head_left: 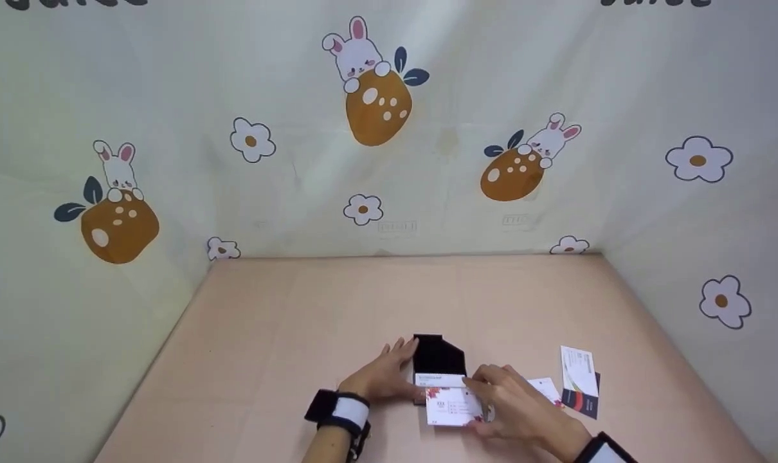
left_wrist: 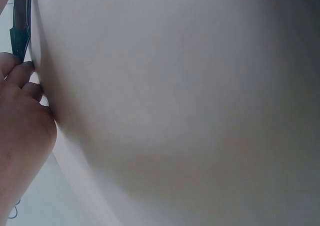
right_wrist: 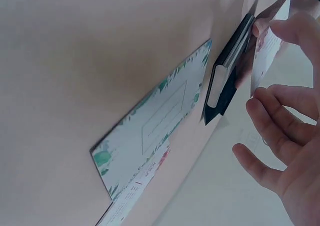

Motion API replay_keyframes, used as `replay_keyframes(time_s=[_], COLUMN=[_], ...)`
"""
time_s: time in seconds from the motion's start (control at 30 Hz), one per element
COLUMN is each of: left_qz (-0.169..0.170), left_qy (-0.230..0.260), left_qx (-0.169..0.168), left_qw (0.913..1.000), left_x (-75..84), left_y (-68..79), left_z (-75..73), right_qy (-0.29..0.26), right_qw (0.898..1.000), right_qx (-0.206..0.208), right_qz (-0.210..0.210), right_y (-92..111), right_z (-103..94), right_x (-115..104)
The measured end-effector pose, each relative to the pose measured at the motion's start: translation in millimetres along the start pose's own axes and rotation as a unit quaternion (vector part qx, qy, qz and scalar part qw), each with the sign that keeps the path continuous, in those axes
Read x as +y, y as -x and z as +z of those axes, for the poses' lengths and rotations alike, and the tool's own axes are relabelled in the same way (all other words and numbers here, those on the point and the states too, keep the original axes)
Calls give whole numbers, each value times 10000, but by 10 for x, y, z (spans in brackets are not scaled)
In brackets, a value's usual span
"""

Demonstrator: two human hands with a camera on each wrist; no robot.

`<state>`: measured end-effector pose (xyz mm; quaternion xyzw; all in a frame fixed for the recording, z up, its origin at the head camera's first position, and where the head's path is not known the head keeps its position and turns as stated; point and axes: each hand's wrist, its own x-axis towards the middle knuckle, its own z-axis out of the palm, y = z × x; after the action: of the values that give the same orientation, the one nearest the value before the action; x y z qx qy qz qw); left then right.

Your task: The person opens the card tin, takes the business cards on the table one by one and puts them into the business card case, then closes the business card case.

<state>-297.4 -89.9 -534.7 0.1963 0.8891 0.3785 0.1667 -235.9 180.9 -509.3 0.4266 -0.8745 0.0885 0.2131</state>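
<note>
A black card case (head_left: 439, 355) lies with its flap folded back, and white cards (head_left: 439, 380) show inside it. My left hand (head_left: 384, 376) grips the case along its left side, the thumb low near the front. In the left wrist view, the curled fingers (left_wrist: 22, 75) of this hand are right at the dark case edge (left_wrist: 21, 30). My right hand (head_left: 514, 405) pinches a white card with red flowers (head_left: 454, 408) by its right side, tilted over the case's front. In the right wrist view this card (right_wrist: 270, 48) stands at an angle beside the case (right_wrist: 227, 68).
Right of the case, a white card with a colored stripe (head_left: 577, 366) overlaps a dark card (head_left: 585, 404). A red-flowered card (head_left: 544, 390) lies partly behind my right hand. The right wrist view shows a green-leaf card (right_wrist: 160, 118) on the table (head_left: 254, 334). Patterned cloth walls (head_left: 299, 186) surround the table.
</note>
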Motion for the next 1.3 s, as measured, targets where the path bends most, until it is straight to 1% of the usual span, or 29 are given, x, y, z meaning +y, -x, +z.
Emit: replay_keyframes(time_s=[0.13, 0.27, 0.37, 0.43, 0.6, 0.77, 0.93, 1.17, 1.3], left_qz=[27, 27, 4, -7, -40, -160, -158, -234, -225], left_qy=[29, 82, 93, 105, 23, 52, 67, 117, 56], left_qx=[-1, 4, 4, -4, -2, -12, -22, -32, -51], left_qw=[10000, 10000, 10000, 9999, 10000, 9999, 9999, 9997, 9997], left_x=[-13, -26, -33, -32, -19, -9, -5, -5, -8], left_y=[7, 15, 13, 8, -11, -10, -8, -22, -33], left_z=[9, 12, 18, 20, 15, 5, 2, -11, -7], right_qy=[24, 235, 342, 353, 263, 147, 63, -156, -88], right_qw=[9999, 9996, 9994, 9991, 9971, 9953, 9934, 9846, 9836], right_qx=[127, 152, 7, -164, -533, -715, -861, -1229, -1325], right_qz=[-42, -50, 54, 171, 471, 636, 751, 1236, 1224], right_y=[-71, -141, -188, -218, -310, -399, -450, -510, -537], right_z=[46, 96, 124, 132, 134, 157, 191, 234, 263], right_x=[67, 122, 151, 168, 210, 241, 260, 288, 288])
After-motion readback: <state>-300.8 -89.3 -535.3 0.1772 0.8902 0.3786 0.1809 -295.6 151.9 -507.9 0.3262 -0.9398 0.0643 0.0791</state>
